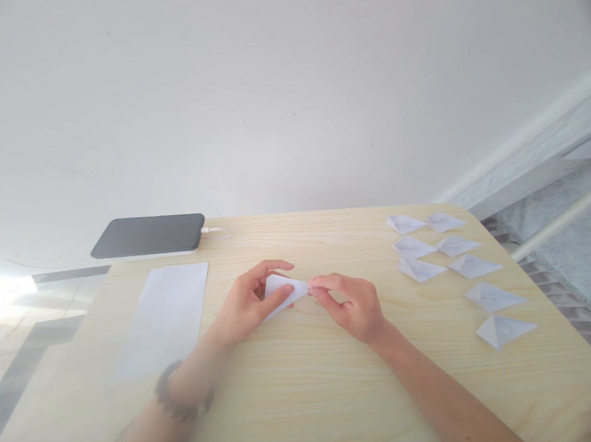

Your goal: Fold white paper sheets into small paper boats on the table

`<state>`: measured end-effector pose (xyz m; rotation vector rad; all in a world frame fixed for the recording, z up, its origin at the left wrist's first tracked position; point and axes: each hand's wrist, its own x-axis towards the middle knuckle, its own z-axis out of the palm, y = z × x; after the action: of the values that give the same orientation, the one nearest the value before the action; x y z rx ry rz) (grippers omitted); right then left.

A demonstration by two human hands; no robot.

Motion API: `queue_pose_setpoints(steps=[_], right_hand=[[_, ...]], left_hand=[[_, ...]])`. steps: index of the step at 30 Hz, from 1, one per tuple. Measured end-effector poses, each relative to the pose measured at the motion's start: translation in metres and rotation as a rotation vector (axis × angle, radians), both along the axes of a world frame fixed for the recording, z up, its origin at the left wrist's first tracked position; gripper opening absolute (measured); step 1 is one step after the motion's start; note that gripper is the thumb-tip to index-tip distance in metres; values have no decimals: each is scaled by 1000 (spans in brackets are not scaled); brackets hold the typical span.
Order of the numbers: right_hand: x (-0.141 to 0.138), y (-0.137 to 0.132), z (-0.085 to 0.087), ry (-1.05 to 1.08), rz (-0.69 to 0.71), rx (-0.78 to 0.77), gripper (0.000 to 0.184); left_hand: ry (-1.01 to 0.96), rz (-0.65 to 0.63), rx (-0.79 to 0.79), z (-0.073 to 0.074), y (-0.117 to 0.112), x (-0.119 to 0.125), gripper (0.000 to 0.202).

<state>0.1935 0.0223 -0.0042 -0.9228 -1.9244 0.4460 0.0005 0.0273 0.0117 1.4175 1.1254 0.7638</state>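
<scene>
Between my hands, above the middle of the table, is a white folded paper [285, 289] shaped like a narrow kite with its point to the right. My left hand [257, 297] grips its wide end, the thumb on top and some fingers hidden behind the sheet. At the pointed tip, my right hand [351, 304] pinches the paper between thumb and forefinger. A white sheet stack or flat paper [172, 317] lies left of my left hand.
Several folded white paper pieces [420, 269] lie in two rough columns along the table's [305, 388] right side. A dark phone [149, 234] with a white cable [217, 231] rests at the back left. Behind the table rises a pale wall [263, 99].
</scene>
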Motion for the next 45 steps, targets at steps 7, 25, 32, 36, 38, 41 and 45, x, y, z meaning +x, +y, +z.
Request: queue_pose_setpoints(steps=[7, 25, 32, 36, 38, 41, 45], right_hand=[[0, -2, 0, -48, 138, 42, 20], [1, -3, 7, 38, 111, -493, 11], [-2, -1, 7, -99, 148, -480, 20], [-4, -2, 4, -108, 153, -444, 16], [-4, -2, 3, -114, 158, -419, 15], [-5, -2, 3, -127, 178, -394, 14], [-2, -1, 5, -149, 221, -423, 14]], left_hand=[[96, -64, -62, 4, 3, -4, 23], [202, -118, 25, 3, 0, 0, 25], [182, -112, 105, 5, -2, 3, 22], [204, -106, 67, 5, -1, 2, 23], [217, -106, 53, 6, 0, 2, 24], [225, -96, 50, 5, 1, 3, 23], [232, -75, 44, 5, 0, 3, 25]])
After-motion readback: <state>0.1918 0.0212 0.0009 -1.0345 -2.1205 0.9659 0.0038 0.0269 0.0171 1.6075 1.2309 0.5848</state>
